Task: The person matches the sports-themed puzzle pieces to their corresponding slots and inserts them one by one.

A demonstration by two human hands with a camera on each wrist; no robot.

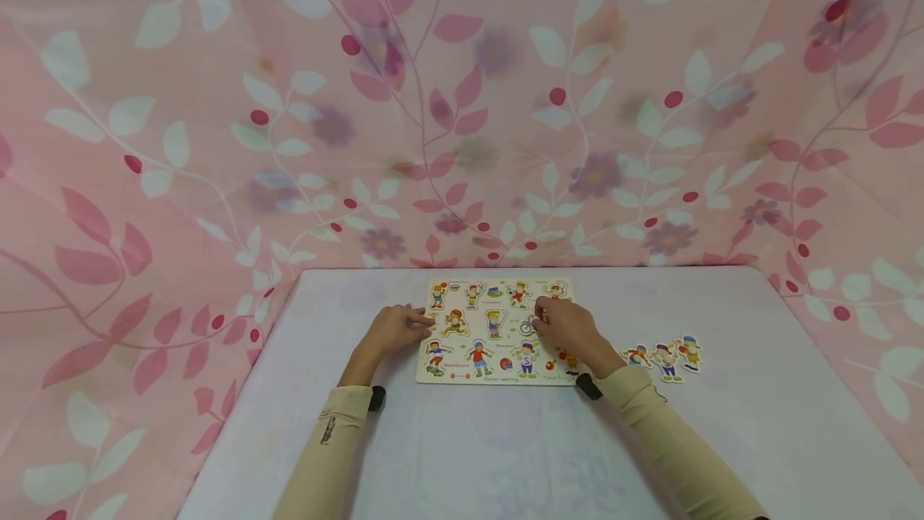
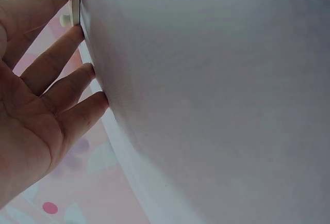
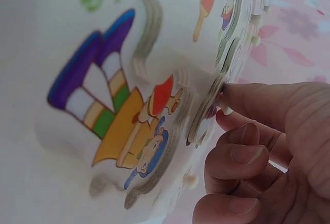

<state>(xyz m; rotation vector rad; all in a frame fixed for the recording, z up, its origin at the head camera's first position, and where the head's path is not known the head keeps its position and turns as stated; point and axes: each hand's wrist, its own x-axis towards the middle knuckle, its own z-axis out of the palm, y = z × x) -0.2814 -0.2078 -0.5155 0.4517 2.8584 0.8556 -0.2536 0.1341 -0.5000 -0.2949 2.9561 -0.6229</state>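
Observation:
A pale peg puzzle board point(image 1: 472, 333) with sports-figure pieces lies on the table. My left hand point(image 1: 393, 335) is at its left side, fingers fairly straight; in the left wrist view the fingertips point(image 2: 78, 32) touch the board's edge and the table. At the board's right part, my right hand point(image 1: 566, 327) pinches a puzzle piece point(image 3: 206, 113) by its small knob between thumb and index finger, the other fingers curled below. This piece appears to be the bicycle figure point(image 1: 528, 327), partly covered by the hand. It lies at the board surface; whether fully seated, I cannot tell.
Three loose figure pieces point(image 1: 667, 362) lie on the white-covered table point(image 1: 462, 448) right of the board, beside the right forearm. A pink floral curtain point(image 1: 462, 143) hangs behind the table's far edge. Dark wrist cameras point(image 1: 588, 386) sit under both wrists.

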